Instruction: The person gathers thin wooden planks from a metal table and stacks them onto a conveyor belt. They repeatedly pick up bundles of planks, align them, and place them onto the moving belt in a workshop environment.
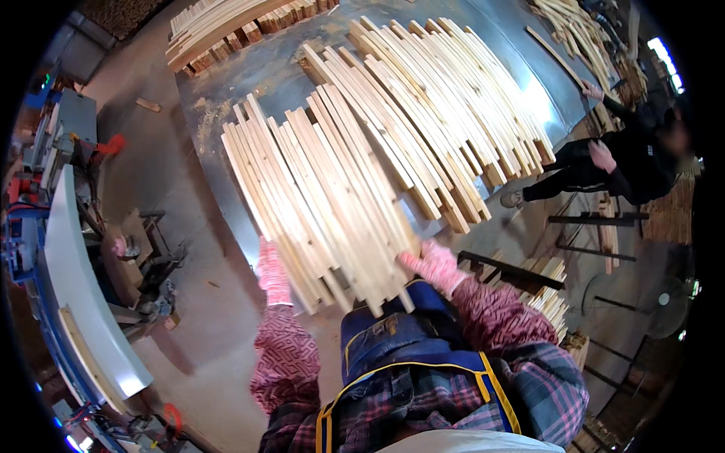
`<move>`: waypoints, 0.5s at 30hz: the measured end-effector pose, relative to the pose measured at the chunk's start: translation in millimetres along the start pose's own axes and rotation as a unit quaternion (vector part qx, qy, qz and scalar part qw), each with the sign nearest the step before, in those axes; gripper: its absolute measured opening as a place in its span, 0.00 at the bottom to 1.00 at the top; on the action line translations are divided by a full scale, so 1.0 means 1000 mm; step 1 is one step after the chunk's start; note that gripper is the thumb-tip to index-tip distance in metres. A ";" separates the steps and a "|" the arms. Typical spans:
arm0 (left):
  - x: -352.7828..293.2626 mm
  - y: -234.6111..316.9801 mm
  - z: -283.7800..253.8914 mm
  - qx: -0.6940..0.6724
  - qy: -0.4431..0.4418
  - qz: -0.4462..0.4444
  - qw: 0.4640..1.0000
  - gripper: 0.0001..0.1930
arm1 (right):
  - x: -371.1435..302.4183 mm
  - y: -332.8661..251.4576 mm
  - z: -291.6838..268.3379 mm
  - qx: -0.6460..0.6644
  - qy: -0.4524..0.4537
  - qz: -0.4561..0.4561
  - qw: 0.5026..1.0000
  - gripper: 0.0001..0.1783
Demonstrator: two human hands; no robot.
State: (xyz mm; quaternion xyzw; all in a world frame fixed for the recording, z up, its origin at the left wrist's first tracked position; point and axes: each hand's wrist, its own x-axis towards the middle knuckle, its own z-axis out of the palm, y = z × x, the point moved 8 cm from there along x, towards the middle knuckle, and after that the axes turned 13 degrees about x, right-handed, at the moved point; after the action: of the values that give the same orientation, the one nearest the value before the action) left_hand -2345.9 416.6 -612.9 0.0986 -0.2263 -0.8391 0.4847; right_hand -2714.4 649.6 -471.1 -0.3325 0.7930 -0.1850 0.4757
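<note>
A flat row of pale wooden strips (317,189) lies side by side, its far part on the metal-topped table and its uneven near ends jutting past the edge toward my apron. My left hand (273,275), in a pink-and-white knit glove, presses along the row's left side; its fingertips are partly hidden by the wood. At the right side, my right hand (436,266), gloved alike and slightly blurred, grips the outer strips near their ends. The row is held between both hands. Beyond it to the right, a second wider batch of wooden strips (445,98) rests on the table.
The metal table (215,102) carries sawdust and a stacked pile of timber (226,26) at its far left. A person in dark clothes (642,162) stands at the right, one hand at a long strip. Machinery with a pale curved panel (87,302) occupies the left. Black metal bars (521,270) stand near my right arm.
</note>
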 end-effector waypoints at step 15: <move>0.072 -0.002 0.115 0.335 0.311 -0.109 0.883 0.36 | 0.156 -0.007 0.005 0.431 0.139 -0.130 0.882 0.60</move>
State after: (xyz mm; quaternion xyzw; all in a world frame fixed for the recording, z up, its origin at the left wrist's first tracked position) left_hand -2428.4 388.5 -509.2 0.5350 -0.3197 -0.6868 0.3739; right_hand -2758.4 534.7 -568.0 -0.1652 0.6425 -0.6135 0.4283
